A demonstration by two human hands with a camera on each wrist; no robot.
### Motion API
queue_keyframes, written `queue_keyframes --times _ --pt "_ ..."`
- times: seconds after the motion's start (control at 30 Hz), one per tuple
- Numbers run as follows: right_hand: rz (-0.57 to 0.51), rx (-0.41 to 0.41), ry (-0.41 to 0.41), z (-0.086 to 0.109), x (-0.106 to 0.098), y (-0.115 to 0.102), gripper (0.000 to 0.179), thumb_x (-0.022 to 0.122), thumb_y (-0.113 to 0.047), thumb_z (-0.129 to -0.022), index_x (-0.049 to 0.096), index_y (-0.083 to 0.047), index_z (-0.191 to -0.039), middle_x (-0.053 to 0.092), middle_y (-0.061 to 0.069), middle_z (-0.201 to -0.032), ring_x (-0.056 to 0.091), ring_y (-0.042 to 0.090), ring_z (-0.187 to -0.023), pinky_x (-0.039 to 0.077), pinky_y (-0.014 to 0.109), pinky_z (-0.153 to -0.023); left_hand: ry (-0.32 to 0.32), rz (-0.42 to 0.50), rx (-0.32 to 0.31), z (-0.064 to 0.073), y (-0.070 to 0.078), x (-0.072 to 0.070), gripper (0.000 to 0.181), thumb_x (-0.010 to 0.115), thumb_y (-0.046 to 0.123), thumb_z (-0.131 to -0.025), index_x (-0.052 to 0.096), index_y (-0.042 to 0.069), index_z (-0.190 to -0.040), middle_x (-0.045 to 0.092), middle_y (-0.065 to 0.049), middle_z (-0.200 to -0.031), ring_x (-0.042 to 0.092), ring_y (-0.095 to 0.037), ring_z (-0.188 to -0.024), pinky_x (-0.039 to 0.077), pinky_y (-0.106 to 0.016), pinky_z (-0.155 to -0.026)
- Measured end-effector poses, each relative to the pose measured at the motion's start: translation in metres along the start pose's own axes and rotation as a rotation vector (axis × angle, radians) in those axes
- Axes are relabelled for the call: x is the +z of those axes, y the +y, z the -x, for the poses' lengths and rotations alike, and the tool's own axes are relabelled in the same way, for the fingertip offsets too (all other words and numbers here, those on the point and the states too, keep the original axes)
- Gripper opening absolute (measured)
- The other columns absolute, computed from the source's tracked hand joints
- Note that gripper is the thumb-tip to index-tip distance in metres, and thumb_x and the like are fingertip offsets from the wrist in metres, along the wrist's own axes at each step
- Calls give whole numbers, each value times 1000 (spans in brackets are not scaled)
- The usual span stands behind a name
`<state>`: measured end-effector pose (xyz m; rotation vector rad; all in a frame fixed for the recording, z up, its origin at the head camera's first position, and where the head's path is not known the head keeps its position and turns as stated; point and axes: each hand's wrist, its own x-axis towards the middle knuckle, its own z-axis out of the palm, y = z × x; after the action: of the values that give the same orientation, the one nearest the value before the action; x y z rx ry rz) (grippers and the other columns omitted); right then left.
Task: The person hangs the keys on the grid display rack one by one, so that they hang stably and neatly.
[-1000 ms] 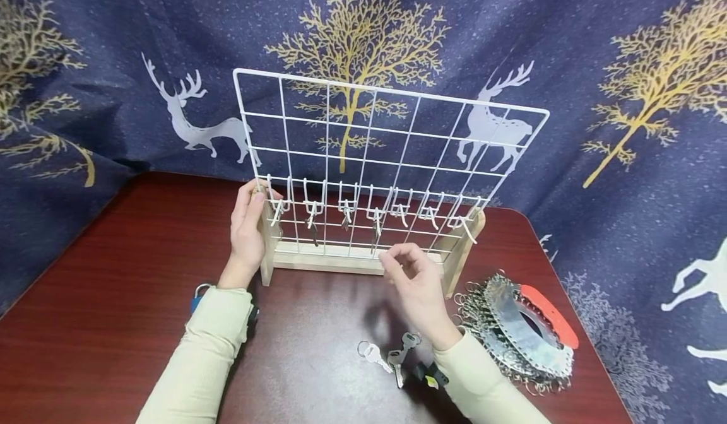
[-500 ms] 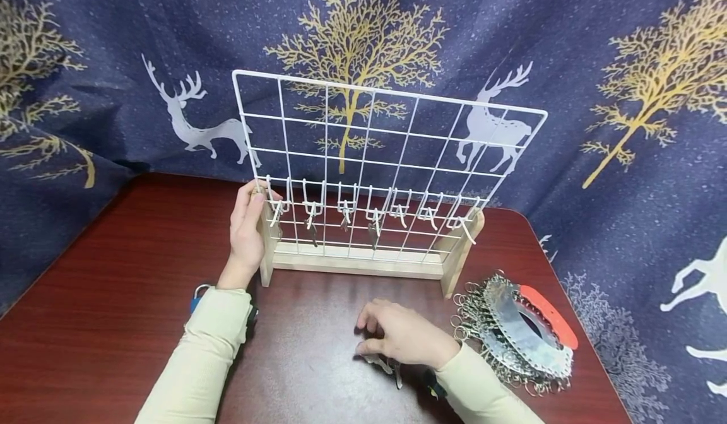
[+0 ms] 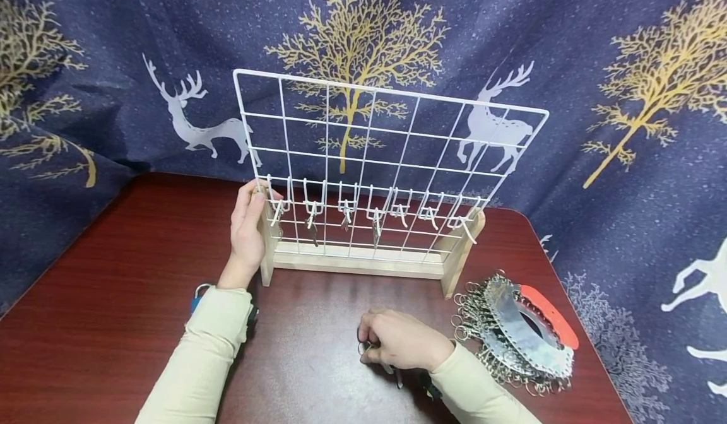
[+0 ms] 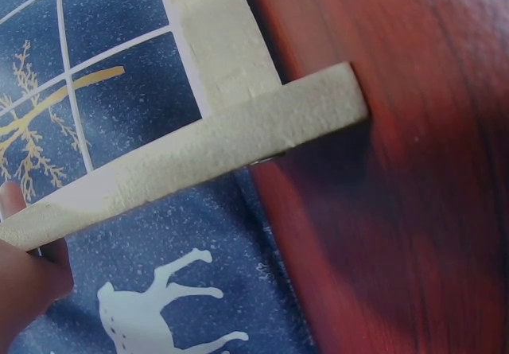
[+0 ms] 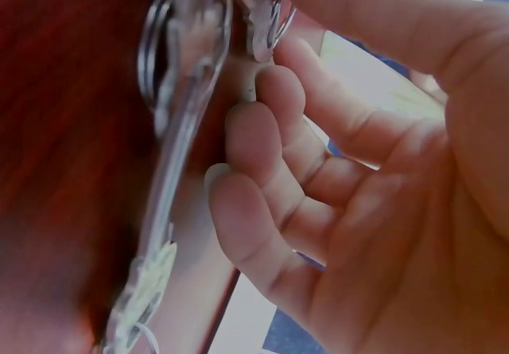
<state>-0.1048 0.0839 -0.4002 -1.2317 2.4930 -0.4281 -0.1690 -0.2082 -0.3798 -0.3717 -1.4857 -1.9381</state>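
Observation:
My left hand [image 3: 248, 231] grips the left wooden upright [image 4: 183, 159] of a display rack. Above the rack's wooden base [image 3: 352, 264] rises a white wire grid [image 3: 392, 92] with a row of white hooks [image 3: 430, 214]. Keys [image 3: 314, 231] hang from some hooks on the left and middle. Low over the table in front, my right hand [image 3: 400, 342] pinches a silver key [image 5: 259, 12] with a ring between thumb and index finger. Other keys [image 5: 163, 187] lie beneath the hand, mostly hidden by it in the head view.
At right lies a pile of curved metal plates [image 3: 511, 323] edged with many small rings, with a red handle [image 3: 549, 317]. A blue padlock [image 3: 195, 300] sits beside my left sleeve. Behind the dark red table [image 3: 142, 272] hangs a patterned blue curtain [image 3: 193, 20].
My right hand has come down from in front of the rack to the keys on the table, and its fingertips have closed on one. The left hand and rack stay put.

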Motion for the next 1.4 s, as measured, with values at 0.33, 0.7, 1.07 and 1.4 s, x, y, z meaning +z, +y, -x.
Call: queue_keyframes --times 0.33,0.7,1.07,1.4 --pt "49 -11 -20 -1 0 -2 17 72 -25 -82 63 -18 -95 54 -15 -76 52 -1 -71 49 24 -71 -3 -10 -19 1 1 0 24 35 9 -102 54 11 -115 59 -12 -95 52 -18 -69 42 -20 -48" --pt "34 -18 20 2 -1 -5 4 65 -22 -86 61 -20 -87 48 -22 -62 51 -6 -64 50 24 -73 -1 -4 -42 1 1 -1 24 35 10 -103 54 10 -116 59 -12 -96 53 -13 -69 42 -20 -46" --pt "27 -5 99 7 -2 -2 6 66 -17 -85 62 -20 -88 60 -17 -79 52 -2 -70 50 24 -69 6 7 -28 1 1 0 23 36 9 -102 55 9 -116 58 -19 -94 57 -20 -73 43 -22 -53" --pt "-91 52 190 11 -12 -2 7 65 -18 -88 60 -22 -90 56 -18 -84 51 2 -71 48 24 -66 11 13 -18 1 1 0 24 36 10 -103 56 12 -114 57 -21 -94 56 -15 -73 43 -21 -55"
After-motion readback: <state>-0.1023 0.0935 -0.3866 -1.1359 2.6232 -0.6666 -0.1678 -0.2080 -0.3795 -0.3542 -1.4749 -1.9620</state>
